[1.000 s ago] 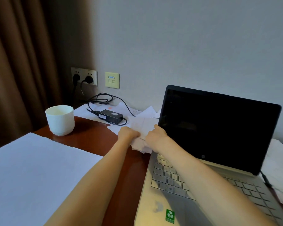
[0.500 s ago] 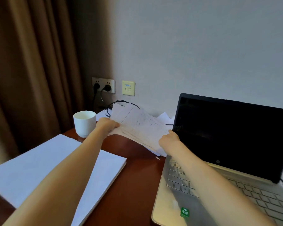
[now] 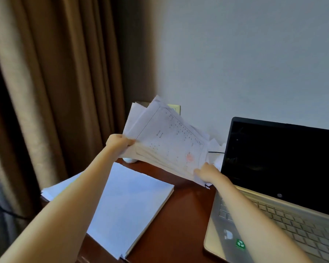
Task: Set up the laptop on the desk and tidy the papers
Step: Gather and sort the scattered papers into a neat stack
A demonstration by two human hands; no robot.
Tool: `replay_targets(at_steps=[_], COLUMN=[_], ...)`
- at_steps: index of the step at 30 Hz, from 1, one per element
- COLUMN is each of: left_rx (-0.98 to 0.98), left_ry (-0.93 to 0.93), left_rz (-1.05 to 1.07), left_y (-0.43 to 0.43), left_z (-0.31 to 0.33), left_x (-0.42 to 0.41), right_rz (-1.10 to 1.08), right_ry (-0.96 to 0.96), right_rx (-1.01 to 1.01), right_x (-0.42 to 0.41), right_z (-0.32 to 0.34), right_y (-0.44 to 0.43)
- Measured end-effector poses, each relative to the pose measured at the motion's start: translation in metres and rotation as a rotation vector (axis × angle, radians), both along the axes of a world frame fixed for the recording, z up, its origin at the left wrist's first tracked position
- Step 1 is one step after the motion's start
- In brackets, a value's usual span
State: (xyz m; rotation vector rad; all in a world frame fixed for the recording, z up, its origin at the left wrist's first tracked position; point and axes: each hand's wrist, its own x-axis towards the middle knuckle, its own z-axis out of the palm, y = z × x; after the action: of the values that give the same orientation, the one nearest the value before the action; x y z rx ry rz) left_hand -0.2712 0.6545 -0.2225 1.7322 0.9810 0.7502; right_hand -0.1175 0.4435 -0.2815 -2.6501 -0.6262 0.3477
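1. The desk (image 3: 182,215) looks like reddish-brown wood under a smooth, glossy varnish that catches the light.
2. The laptop (image 3: 311,240) has a pale gold, matt deck that looks like metal, with matching keys; its screen (image 3: 283,158) is glossy black.
3. The loose sheets (image 3: 171,141) are thin, matt white paper, printed and uneven at the edges.
4. The paper stack (image 3: 129,202) is smooth, flat white paper.
5. The curtain (image 3: 55,82) is matt brown cloth with a faintly rough weave.
6. The wall (image 3: 245,54) is pale, smooth and matt.
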Motion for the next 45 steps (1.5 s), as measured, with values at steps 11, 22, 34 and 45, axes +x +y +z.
replay_targets(at_steps=[11,22,34,45], left_rx=[-0.128,-0.083,-0.033,-0.014], left_ry=[-0.225,-0.424,-0.391,-0.419], left_rz=[-0.012,0.0,-0.08,-0.073], left_y=[0.037,0.056,0.065,0.065], left_z=[-0.03,-0.047,-0.041,-0.03], left_x=[-0.093,-0.138,-0.145,-0.148], right_rz=[-0.074,0.102,0.14,0.212], right_ry=[0.477,0.688,0.514,0.453], right_rx=[0.925,1.139,1.134,1.183], right_x=[-0.019,-0.042,-0.051,-0.062], right_z=[0.011,0.009,0.014,0.021], right_y=[0.02,0.046,0.071,0.074])
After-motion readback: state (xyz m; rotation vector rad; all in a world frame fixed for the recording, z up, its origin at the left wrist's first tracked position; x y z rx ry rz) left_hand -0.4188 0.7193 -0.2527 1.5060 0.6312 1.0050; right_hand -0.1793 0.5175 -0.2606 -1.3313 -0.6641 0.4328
